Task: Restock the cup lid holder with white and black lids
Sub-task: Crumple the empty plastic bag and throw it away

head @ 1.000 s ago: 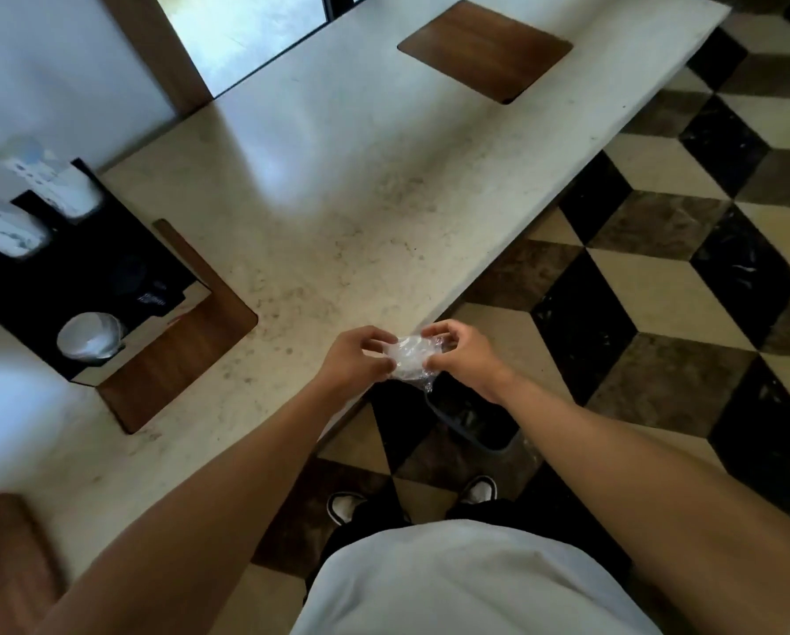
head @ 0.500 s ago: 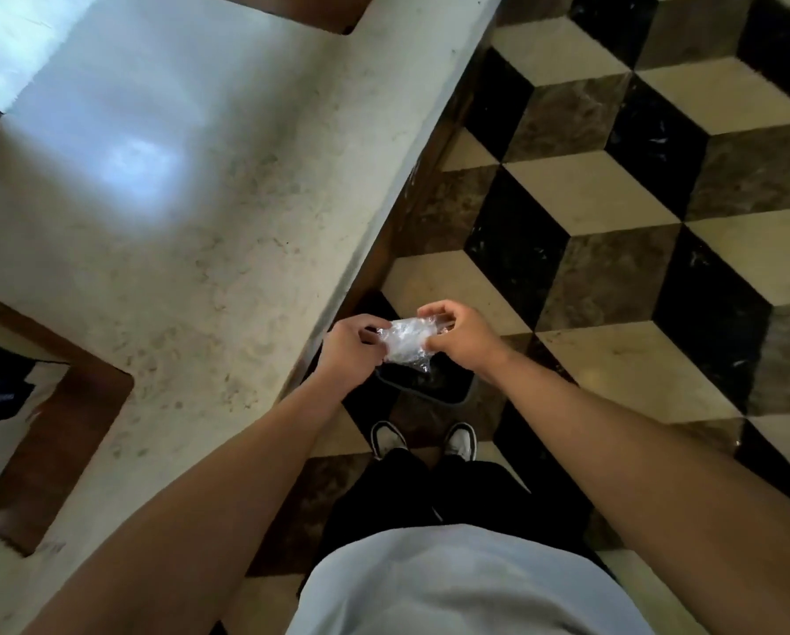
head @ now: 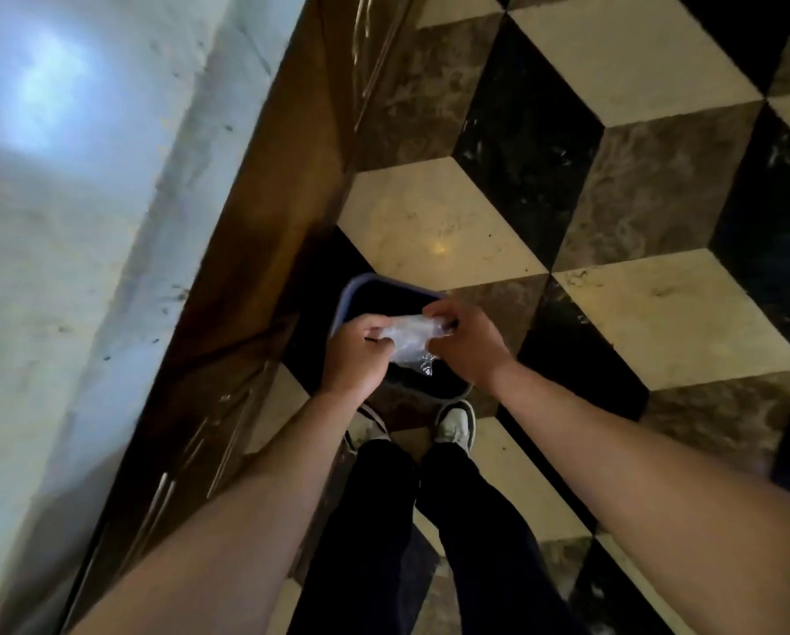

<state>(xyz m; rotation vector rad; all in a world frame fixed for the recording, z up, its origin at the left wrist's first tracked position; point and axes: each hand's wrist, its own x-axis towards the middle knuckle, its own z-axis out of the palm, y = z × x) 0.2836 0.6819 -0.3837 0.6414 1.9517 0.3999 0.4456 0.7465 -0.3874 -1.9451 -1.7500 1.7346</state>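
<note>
We had both hands, left hand [head: 354, 355] and right hand [head: 468, 343], pinched shut on a crumpled clear plastic wrapper [head: 409, 339] right over the dark bin [head: 352, 293] on the floor, tabletop [head: 63, 222] off at 9 o'clock.

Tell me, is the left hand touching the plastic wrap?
Touching. The head view shows the left hand pinching one end of the crumpled plastic wrap, with the right hand gripping the other end, above the bin.

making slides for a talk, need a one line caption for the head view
Both hands, left hand and right hand, hold crumpled clear plastic wrap above a dark bin on the checkered floor.
</note>
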